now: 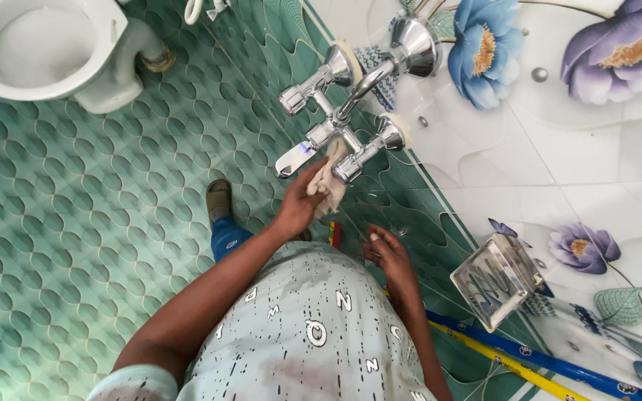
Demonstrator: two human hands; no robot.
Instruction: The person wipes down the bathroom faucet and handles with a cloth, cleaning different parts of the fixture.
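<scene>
From the head camera, the left hand point(299, 202) is closed around a pale cloth point(327, 182) and presses it against the underside of the chrome tap point(343, 122), just below the middle body, so the cloth can rub the metal between the two round handles. The right hand point(386, 254) hangs lower, fingers loosely open and holding nothing, near the green wall tiles point(410, 193). The tap stands out from the wall, so there is free room under it and to its left, over the green floor point(76, 223). On the right a clear soap holder point(495, 278) sticks out from the flowered tiles point(596, 148) and narrows the space. The white toilet point(46, 48) is well apart, and a foot in a sandal point(218, 199) stands on the floor
</scene>
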